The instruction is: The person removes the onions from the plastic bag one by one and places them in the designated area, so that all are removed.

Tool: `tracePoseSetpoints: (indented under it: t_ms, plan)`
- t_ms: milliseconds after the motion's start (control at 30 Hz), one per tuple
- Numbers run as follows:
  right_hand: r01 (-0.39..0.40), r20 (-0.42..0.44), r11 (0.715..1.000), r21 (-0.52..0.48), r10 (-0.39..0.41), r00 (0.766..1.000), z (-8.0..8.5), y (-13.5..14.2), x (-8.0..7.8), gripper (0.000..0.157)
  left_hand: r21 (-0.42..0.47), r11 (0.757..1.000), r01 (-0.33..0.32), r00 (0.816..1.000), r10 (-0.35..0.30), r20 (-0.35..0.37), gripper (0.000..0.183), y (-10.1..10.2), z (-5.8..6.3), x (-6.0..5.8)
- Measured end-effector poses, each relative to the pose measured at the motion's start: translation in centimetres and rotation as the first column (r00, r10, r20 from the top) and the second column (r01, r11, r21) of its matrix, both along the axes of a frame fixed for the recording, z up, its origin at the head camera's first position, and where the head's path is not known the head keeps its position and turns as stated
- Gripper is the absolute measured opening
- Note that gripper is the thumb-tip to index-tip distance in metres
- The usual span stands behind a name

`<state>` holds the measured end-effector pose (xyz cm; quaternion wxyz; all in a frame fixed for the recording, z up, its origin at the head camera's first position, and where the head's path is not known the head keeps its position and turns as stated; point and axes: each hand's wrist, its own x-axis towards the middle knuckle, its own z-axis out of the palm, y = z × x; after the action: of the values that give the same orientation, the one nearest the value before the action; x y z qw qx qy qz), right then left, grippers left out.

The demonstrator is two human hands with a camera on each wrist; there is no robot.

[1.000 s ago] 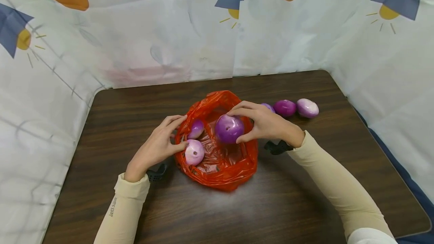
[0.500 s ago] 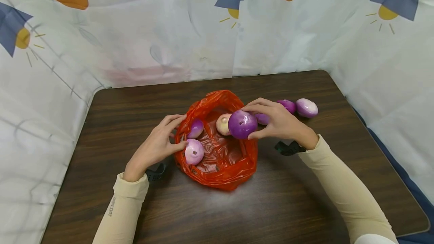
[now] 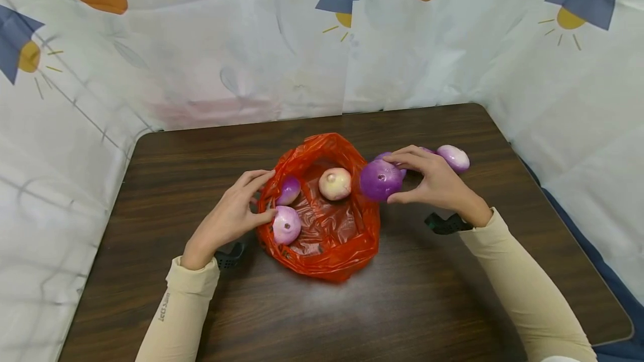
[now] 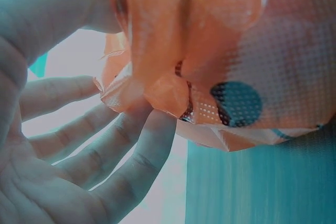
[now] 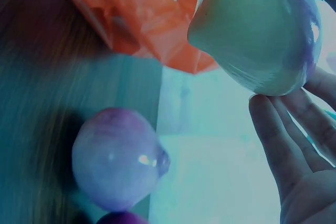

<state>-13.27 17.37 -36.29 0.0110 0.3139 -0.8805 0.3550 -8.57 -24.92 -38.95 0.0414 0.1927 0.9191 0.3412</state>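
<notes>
A red plastic bag [image 3: 322,264] sits open-mouthed at the table's middle. My left hand [image 3: 226,219] holds its left rim, thumb at the inside and fingers along the outer side; the left wrist view shows fingertips against the thin bag [image 4: 157,93]. Inside lie a pale onion [image 3: 335,184], a pinkish onion [image 3: 287,225] near my thumb and a purple onion [image 3: 289,190]. My right hand [image 3: 437,180] pinches a large purple onion [image 3: 380,180] between thumb and fingers, beside the bag's right rim. Its pale, pointed end [image 5: 210,35] shows in the right wrist view.
More onions lie in a row at the back right, partly behind my right hand, with a white-and-purple onion [image 3: 454,158] at the far end. Beneath everything is a dark wooden table [image 3: 322,323]. White printed sheeting [image 3: 226,43] hangs along its back and sides.
My right hand has carried the large purple onion rightward from over the bag to beside its rim. The pale onion inside has come into sight. My left hand stays at the rim.
</notes>
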Motion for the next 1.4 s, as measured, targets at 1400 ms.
tracePoseSetpoints:
  t_ms: [1400]
  plan:
    - [0.136,0.158,0.986,-0.100,-0.120,0.980,-4.7,4.7,1.2,0.069,-0.020,1.000,-0.006,1.000,0.006,0.028,0.077,0.0,-0.2,-0.5]
